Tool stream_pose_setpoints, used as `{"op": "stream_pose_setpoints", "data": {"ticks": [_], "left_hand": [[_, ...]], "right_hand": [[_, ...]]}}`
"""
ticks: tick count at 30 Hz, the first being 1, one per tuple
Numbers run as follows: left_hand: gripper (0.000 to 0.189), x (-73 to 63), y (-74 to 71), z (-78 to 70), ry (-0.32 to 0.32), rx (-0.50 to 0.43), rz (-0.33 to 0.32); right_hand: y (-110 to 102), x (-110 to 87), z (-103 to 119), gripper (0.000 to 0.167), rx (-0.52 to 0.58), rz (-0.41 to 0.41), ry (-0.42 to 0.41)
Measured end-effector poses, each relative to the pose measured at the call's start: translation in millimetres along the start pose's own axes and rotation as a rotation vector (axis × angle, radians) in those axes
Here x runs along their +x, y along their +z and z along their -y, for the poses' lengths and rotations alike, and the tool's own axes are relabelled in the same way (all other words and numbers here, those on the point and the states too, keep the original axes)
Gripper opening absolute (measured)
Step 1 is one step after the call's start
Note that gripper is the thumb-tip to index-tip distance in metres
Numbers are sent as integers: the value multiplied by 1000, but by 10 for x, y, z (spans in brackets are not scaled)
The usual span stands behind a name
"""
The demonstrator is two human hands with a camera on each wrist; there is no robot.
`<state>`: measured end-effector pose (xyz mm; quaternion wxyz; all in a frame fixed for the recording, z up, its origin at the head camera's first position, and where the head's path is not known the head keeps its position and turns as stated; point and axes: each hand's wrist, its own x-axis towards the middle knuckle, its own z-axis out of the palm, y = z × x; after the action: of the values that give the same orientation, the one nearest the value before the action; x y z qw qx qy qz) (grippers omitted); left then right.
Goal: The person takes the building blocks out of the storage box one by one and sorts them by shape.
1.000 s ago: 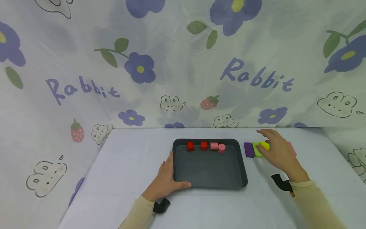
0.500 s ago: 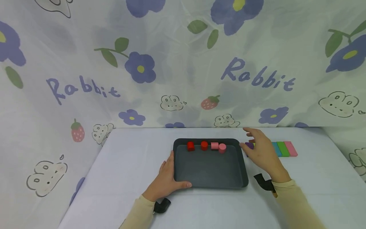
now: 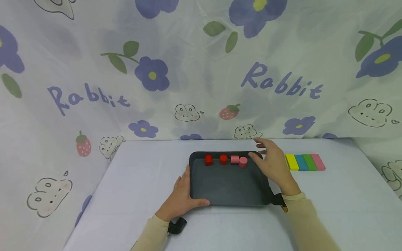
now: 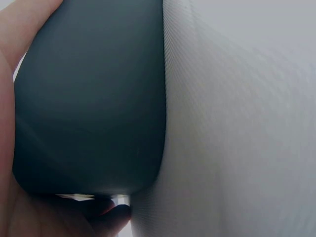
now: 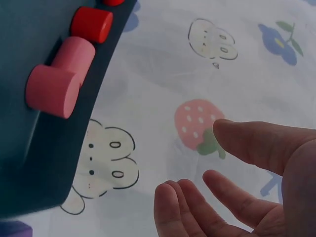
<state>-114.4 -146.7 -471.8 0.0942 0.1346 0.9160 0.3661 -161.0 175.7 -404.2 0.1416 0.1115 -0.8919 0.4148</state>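
Observation:
My left hand (image 3: 178,200) rests at the near left corner of a dark grey baking tray (image 3: 229,190), with straight fingers along its left side and the thumb at the front rim. In the left wrist view the tray's outer wall (image 4: 94,108) fills the space between thumb and fingers. Above the tray's right rim hovers my right hand (image 3: 274,168), fingers spread and nothing between them. Along the tray's far wall lie two red cylinders (image 3: 208,160) and two pink cylinders (image 3: 243,161); the pink pair sit close together in the right wrist view.
Right of the tray, flat coloured blocks stand in a row: yellow (image 3: 292,162), blue (image 3: 301,162), green (image 3: 310,162) and pink (image 3: 318,162). A purple block (image 5: 15,228) shows at the right wrist view's corner. A patterned cloth (image 3: 188,87) hangs behind the white table (image 3: 141,174).
My right hand has moved left, from over the row of blocks to over the tray's right rim, uncovering the blocks at the right. The left hand and cylinders stay put.

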Motion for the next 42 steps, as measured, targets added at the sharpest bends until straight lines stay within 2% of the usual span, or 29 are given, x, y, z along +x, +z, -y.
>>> {"op": "stream_pose_setpoints", "data": {"ticks": [9, 16, 24, 30, 42], "left_hand": [[140, 9, 14, 5, 4, -1, 7], [141, 8, -12, 18, -9, 7, 11], [141, 12, -36, 3, -7, 12, 17], [142, 10, -42, 3, -21, 15, 20], [141, 15, -14, -6, -14, -1, 16]], "right_hand": [[158, 65, -51, 47, 79, -13, 2], [299, 56, -148, 49, 90, 52, 64], [360, 66, -134, 49, 81, 119, 147], [373, 107, -142, 49, 30, 210, 217], [424, 142, -194, 54, -103, 320, 234]]}}
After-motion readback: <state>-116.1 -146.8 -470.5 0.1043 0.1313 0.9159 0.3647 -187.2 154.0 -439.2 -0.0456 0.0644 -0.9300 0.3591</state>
